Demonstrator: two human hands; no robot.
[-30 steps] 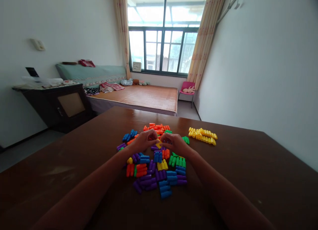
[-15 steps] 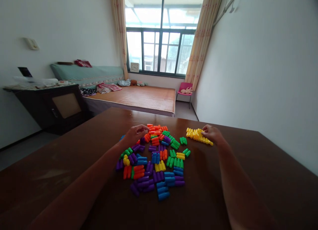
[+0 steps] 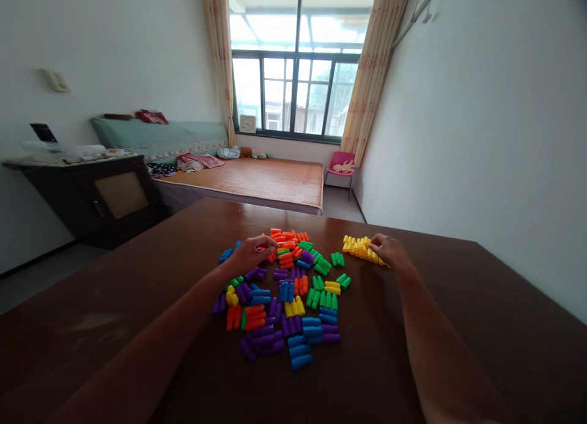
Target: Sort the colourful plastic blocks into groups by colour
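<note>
Many small ribbed plastic pieces lie spread over the brown table, among them orange pieces (image 3: 285, 237), purple pieces (image 3: 292, 325), blue pieces (image 3: 299, 353) and green pieces (image 3: 328, 299). My left hand (image 3: 253, 254) is over the left edge of the orange pieces, its fingers bent; what lies between its fingertips is too small to tell. To the right, apart from the mixed pieces, several yellow pieces (image 3: 357, 245) sit together in a row. My right hand (image 3: 387, 249) pinches at the right end of this yellow group, thumb and fingers on a yellow piece.
The brown table (image 3: 440, 289) reaches to both sides. Beyond it stand a bed (image 3: 275, 178) with a mat, a pink chair (image 3: 340, 162) holding a soft toy, and a dark cabinet (image 3: 87, 195) at the left. A clock (image 3: 247, 124) sits by the window.
My left hand has moved slightly right and down, uncovering blue pieces behind it. My right hand has shifted slightly left and lower against the yellow group.
</note>
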